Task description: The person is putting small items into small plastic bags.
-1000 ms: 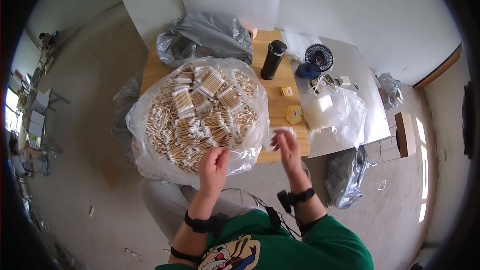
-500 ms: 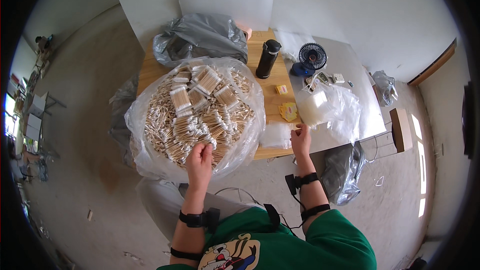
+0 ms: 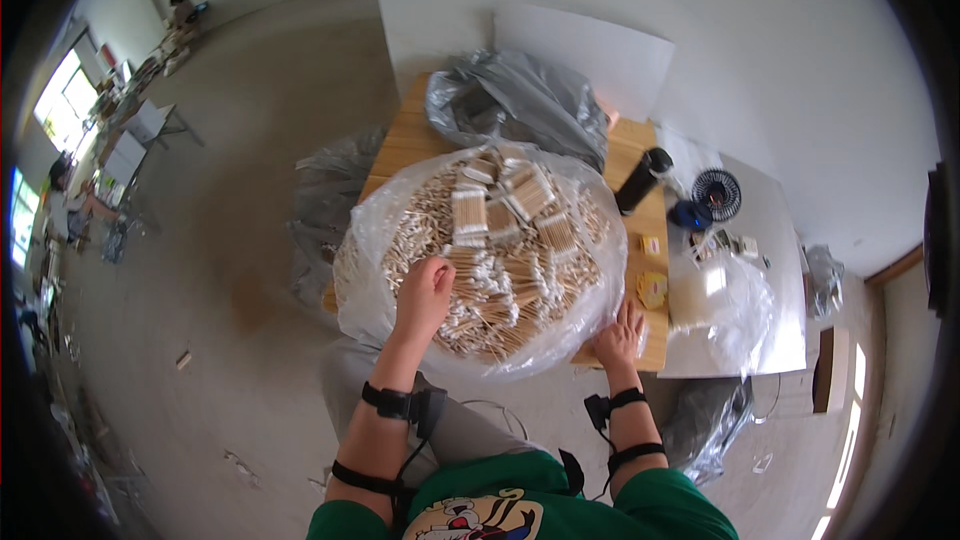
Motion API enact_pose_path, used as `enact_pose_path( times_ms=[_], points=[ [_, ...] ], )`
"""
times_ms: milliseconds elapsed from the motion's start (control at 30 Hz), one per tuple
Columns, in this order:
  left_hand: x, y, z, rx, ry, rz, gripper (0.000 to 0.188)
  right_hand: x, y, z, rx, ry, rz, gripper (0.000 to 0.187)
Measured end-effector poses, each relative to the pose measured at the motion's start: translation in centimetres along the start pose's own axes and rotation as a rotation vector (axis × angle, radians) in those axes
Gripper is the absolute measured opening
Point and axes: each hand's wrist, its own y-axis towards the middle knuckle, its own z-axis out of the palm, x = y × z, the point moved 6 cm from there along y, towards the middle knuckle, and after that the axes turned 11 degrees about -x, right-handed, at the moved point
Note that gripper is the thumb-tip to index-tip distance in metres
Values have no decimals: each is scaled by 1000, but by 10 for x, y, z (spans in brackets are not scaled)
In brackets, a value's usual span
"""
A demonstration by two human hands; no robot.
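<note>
Notably, the cotton swabs (image 3: 515,315) lie in bulk between the two hands and ahead of them, inside a wide-mouthed plastic bag (image 3: 366,230). The left hand (image 3: 424,292) is over the near left part of the heap, fingers curled close together; whether anything is pinched there cannot be told. The right hand (image 3: 619,338) lies palm down with fingers spread, just beyond the bag's right side, over a whitish sheet (image 3: 641,342) at the near edge of the wooden table (image 3: 404,148).

Handling, as judged: each swab should be very light, with a thin, stiff stick that could snap if bent and soft tips that soil or fray. Mid-stick is the sound place to grip, several at once, clear of the tips. The bag looks limp and slippery, offering little support.

Appearance: sticks are pale tan, tips white. Nearest the left hand they lie in loose, partly aligned sheaves; farther ahead, neat rectangular packets (image 3: 468,212) sit on top, sticks side by side.
</note>
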Motion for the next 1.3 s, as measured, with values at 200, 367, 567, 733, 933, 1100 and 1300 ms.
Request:
enact_pose_path(
  times_ms=[200,367,567,733,933,1100,1300],
  points=[
    [18,54,41,-1,155,36,38,-4,-1,29,12,-34,-21,56],
    [16,67,63,0,282,-23,44,-25,-15,68,-101,-45,-137,62],
    [7,61,66,20,220,-46,27,0,-9,-31,-431,3,-104,45],
    [-46,47,8,-165,18,131,20,28,-13,-138,-663,422,7,36],
    [-73,-17,12,220,-393,-8,25,105,-7,-190,-254,1181,94,39],
    [-64,-60,21,203,-423,-12,31,172,-4,-156,43,1582,73,38],
    [-14,-92,20,479,-902,-555,22,186,-5,-141,41,1562,171,30]
  ],
)
